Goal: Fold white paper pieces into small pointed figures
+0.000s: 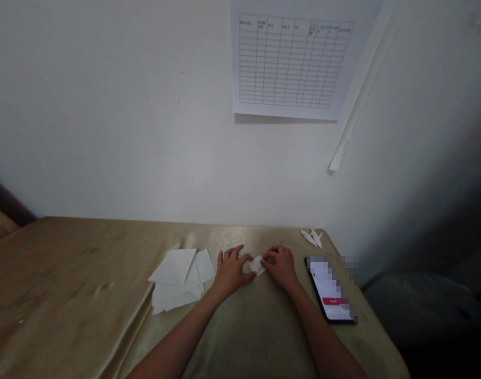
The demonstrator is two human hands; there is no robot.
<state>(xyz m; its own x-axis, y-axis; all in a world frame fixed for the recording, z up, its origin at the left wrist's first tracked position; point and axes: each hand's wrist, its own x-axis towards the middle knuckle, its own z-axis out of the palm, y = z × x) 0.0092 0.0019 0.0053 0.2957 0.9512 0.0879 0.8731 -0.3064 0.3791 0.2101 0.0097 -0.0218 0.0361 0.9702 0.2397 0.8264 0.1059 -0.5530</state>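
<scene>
Between my hands, at the middle of the table, is a small piece of folded white paper (257, 264). My left hand (230, 272) has its thumb and index finger at the paper's left side, while its other fingers are bent and apart. With thumb and fingers drawn together, my right hand (280, 264) pinches the paper's right edge. Fingertips on both sides cover part of the paper, so its exact folds are hard to make out. To the left of my left hand lies a loose pile of white paper sheets (175, 268), some with torn edges.
A phone (331, 295) with a lit screen lies right of my right forearm. Small folded white paper pieces (312, 238) rest by the far right corner of the brown-covered table (256, 337). A printed grid sheet (290, 63) hangs on the white wall behind.
</scene>
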